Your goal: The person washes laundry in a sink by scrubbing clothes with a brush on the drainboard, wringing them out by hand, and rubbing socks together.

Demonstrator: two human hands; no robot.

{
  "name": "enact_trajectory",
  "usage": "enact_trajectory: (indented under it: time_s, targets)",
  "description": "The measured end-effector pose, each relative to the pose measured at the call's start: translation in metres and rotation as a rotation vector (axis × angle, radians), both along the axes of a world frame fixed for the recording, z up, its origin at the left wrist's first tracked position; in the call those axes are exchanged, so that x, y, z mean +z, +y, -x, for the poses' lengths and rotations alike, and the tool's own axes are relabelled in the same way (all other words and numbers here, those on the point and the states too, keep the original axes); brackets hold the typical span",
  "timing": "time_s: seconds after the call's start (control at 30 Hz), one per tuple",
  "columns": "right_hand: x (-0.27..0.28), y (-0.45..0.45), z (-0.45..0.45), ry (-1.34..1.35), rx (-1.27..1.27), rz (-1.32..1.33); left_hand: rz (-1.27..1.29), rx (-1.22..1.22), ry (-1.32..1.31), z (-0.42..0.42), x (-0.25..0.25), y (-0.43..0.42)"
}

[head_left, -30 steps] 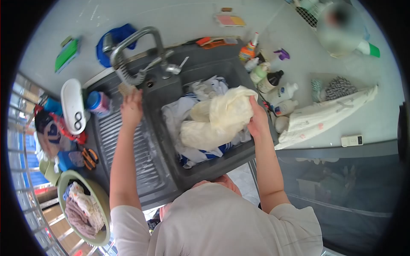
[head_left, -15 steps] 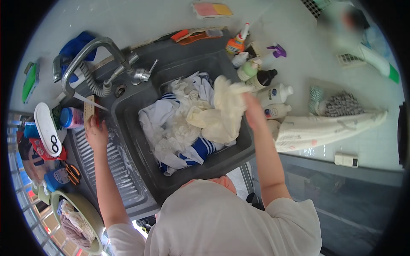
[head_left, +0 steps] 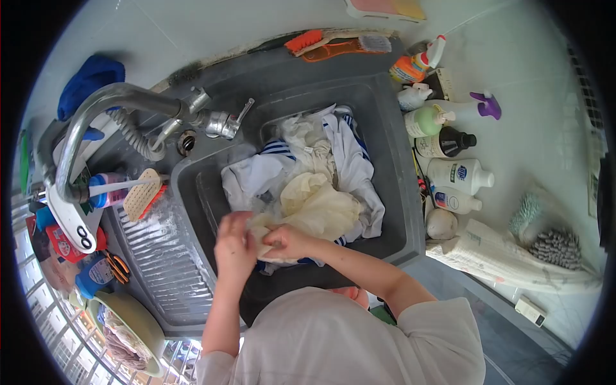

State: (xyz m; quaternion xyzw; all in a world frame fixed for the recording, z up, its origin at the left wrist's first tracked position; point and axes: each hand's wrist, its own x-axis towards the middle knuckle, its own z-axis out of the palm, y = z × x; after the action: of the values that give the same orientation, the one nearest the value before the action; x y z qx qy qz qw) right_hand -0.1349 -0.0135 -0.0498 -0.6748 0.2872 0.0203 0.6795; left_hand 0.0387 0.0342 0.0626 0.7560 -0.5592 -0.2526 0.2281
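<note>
In the sink basin (head_left: 205, 212) lies a wet, bunched cream garment (head_left: 324, 208) on top of other laundry. My right hand (head_left: 289, 244) is closed on its near edge, fingers curled into the fabric. Just left of it, my left hand (head_left: 232, 250) has its fingers bent round the same edge; the fingertips are slightly blurred and partly hidden. Around and under the garment are a white piece with blue stripes (head_left: 350, 151) and another white cloth (head_left: 253, 173). A scrubbing brush (head_left: 144, 196) with orange bristles rests on the ribbed drainboard, left of the basin.
A curved metal faucet (head_left: 128, 93) rises behind the basin. Bottles, including a white one (head_left: 459, 174) and an orange spray bottle (head_left: 410, 67), line the right side. Two brushes (head_left: 343, 48) lie on the back ledge. A green tub (head_left: 144, 327) of clothes stands at lower left.
My left hand has left the scrubbing brush and come over the basin to the cream garment. My right hand has lowered the lifted garment and moved left and nearer. The view has shifted.
</note>
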Motion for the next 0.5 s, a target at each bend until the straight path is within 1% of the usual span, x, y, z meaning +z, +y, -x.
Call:
enact_trajectory:
  time_s: [0.03,0.07,0.1,0.13,0.17,0.2,0.23,0.27,0.3,0.33,0.37,0.4,0.43,0.47,0.5]
  targets:
    - [0.025,-0.011,0.0,-0.086,-0.059,0.024,-0.098,-0.014,0.095,0.009,-0.015,-0.001]
    - [0.035,-0.019,0.004,-0.17,-0.12,0.053,-0.107,-0.016,0.099,0.016,-0.02,-0.006]
    - [0.032,-0.024,0.015,-0.165,-0.122,0.049,-0.053,-0.001,0.032,0.023,-0.025,-0.013]
    - [0.028,-0.03,0.031,-0.034,-0.225,0.496,0.006,0.014,-0.034,0.031,-0.031,-0.021]
    - [0.023,-0.034,0.045,0.102,-0.32,0.943,0.085,-0.068,-0.035,0.043,-0.042,-0.025]
    - [0.017,-0.035,0.059,0.104,-0.317,0.942,0.005,-0.198,-0.127,0.059,-0.05,-0.026]
    - [0.01,-0.033,0.073,0.359,-0.309,1.014,-0.079,-0.327,-0.219,0.074,-0.054,-0.029]
    - [-0.002,-0.028,0.084,0.616,-0.298,1.073,-0.086,-0.327,-0.22,0.082,-0.067,-0.031]
    - [-0.015,-0.023,0.093,0.613,-0.299,1.063,-0.149,-0.406,-0.266,0.089,-0.085,-0.032]
    - [-0.033,-0.018,0.1,0.584,-0.257,0.986,-0.21,-0.484,-0.315,0.092,-0.103,-0.035]
    - [-0.041,-0.021,0.1,0.552,-0.217,0.913,-0.211,-0.487,-0.324,0.091,-0.121,-0.04]
    - [-0.05,-0.026,0.097,0.518,-0.135,0.884,-0.394,-0.509,-0.279,0.09,-0.139,-0.047]
    - [-0.062,-0.032,0.092,0.516,-0.143,0.882,-0.576,-0.529,-0.229,0.089,-0.152,-0.055]
    - [-0.077,-0.04,0.083,0.495,-0.074,0.768,-0.574,-0.535,-0.232,0.087,-0.159,-0.063]
    - [-0.093,-0.05,0.076,0.474,-0.003,0.656,-0.64,-0.532,-0.23,0.084,-0.168,-0.072]
